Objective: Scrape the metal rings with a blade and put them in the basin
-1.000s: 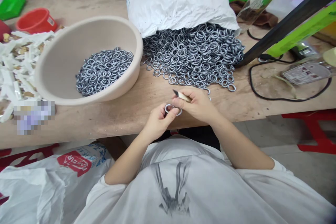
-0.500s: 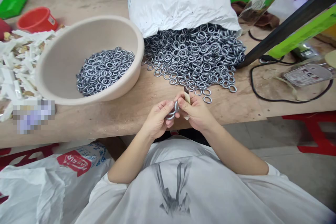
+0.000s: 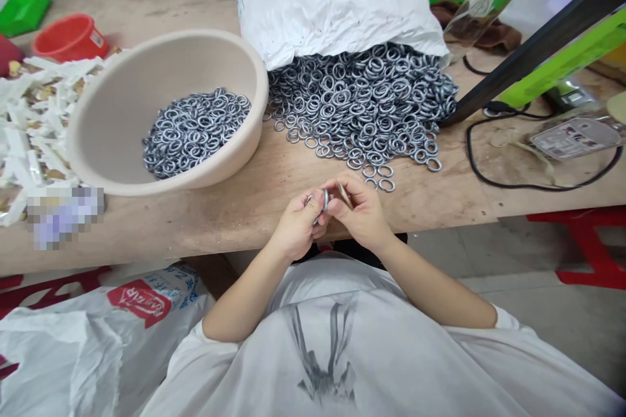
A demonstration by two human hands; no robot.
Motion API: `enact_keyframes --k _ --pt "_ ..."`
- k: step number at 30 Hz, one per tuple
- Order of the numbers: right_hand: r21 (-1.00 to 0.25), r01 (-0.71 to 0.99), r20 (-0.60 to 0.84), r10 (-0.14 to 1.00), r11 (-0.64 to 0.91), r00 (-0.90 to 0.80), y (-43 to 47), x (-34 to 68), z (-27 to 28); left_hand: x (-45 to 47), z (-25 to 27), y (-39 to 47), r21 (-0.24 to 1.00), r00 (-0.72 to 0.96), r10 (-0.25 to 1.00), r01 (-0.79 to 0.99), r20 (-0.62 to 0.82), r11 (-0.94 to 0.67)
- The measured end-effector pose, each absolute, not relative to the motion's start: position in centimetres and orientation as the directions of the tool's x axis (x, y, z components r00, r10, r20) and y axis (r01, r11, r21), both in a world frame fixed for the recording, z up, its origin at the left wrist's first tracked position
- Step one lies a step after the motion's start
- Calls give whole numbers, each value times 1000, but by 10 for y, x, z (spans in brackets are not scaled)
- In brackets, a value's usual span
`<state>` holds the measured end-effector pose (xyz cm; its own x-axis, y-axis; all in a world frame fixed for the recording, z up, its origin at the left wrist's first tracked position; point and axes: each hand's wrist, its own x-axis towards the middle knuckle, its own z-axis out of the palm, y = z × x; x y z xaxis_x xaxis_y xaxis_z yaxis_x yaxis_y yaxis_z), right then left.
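In front of my body, just over the table's near edge, my two hands meet. My left hand (image 3: 295,228) is closed round grey metal rings (image 3: 325,201); one ring stands nearly upright at the fingertips, and how many more lie behind it is partly hidden. Against this ring rest the fingertips of my right hand (image 3: 366,216). It is closed on a thin flat cream-coloured strip (image 3: 344,194) that looks like a small wrapped blade, now seen nearly edge-on. Beyond the hands a heap of the same rings (image 3: 362,104) spills from a white sack (image 3: 337,13).
To the left stands a wide beige basin (image 3: 98,137) holding many rings. White scraps (image 3: 29,124) and a red bowl (image 3: 63,39) lie farther left. At right, a black slanted bar (image 3: 528,52), a black cable (image 3: 472,150) and a clear labelled bottle (image 3: 577,133) occupy the table.
My right hand has turned, so the strip shows edge-on and its dark end is out of sight. The left hand has shifted slightly right, turning the rings more edge-on.
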<state>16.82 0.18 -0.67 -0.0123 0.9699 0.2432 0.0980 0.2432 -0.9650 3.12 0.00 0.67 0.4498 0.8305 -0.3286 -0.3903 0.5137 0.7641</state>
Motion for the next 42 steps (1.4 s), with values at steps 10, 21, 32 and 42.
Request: enact_keyframes --k 10,21,32,42 --pt "-823 440 243 923 359 -299 0 196 21 28 7 2 824 346 889 -375 -301 425" --pt "-716 472 339 847 515 -410 -4 194 21 26 8 2 818 404 869 -370 -286 441" --pt "-977 143 127 967 161 -222 4 186 12 19 -1 -1 860 471 848 -301 -241 411" --pt "-382 924 119 992 4 45 58 212 14 9 2 9 806 345 881 -386 -325 448"
